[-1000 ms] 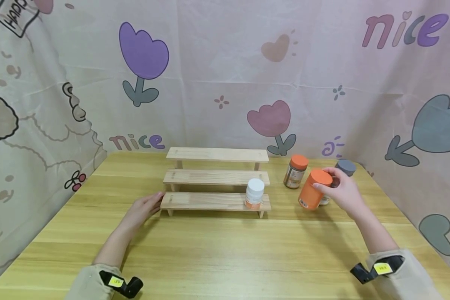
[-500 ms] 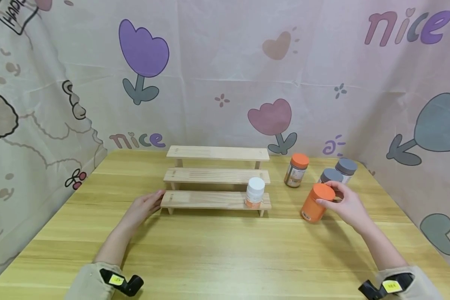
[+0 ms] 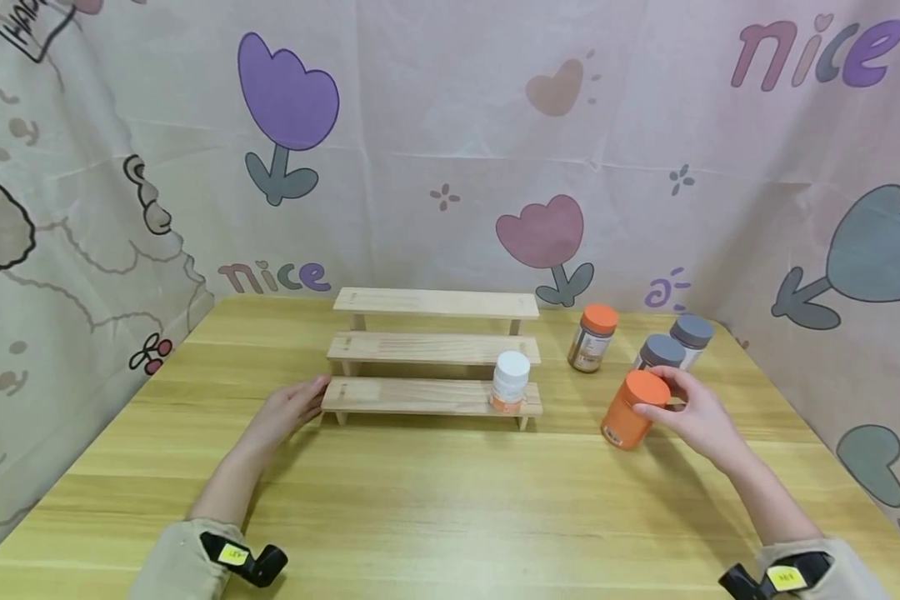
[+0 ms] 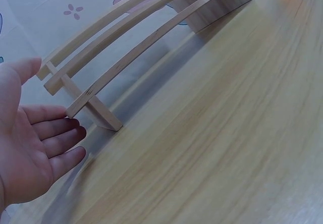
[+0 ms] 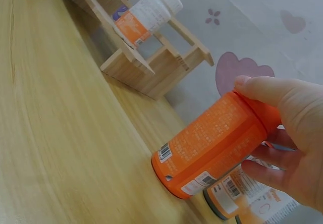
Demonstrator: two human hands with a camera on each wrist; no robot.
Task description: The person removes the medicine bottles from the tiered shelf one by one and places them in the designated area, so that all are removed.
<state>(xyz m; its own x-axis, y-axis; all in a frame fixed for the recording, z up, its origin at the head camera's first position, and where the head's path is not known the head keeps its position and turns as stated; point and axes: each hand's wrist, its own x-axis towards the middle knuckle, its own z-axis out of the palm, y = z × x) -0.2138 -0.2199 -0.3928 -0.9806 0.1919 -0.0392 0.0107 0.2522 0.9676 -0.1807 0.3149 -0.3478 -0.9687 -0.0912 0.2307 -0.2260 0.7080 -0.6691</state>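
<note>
My right hand (image 3: 701,417) grips an orange bottle (image 3: 622,422) near its orange lid, thumb on one side and fingers round the other. In the right wrist view the bottle (image 5: 212,146) looks tilted by the camera, its base close to or on the table. My left hand (image 3: 288,410) touches the left end of a three-tier wooden stand (image 3: 405,395) with its fingers extended. The left wrist view shows those fingers (image 4: 55,128) against the lowest board's end. A white bottle (image 3: 510,383) with an orange-and-white label stands at the right of the lowest tier.
Behind the orange bottle stand two grey-lidded bottles (image 3: 692,332), one partly hidden. A jar with an orange lid (image 3: 592,337) stands between them and the wooden stand. Printed cloth (image 3: 420,125) hangs behind and beside the wooden table (image 3: 450,500).
My right hand has brought the orange bottle toward me and down, away from the grey-lidded bottles. Between half a second ago and now it barely shifts. The left hand stays at the stand.
</note>
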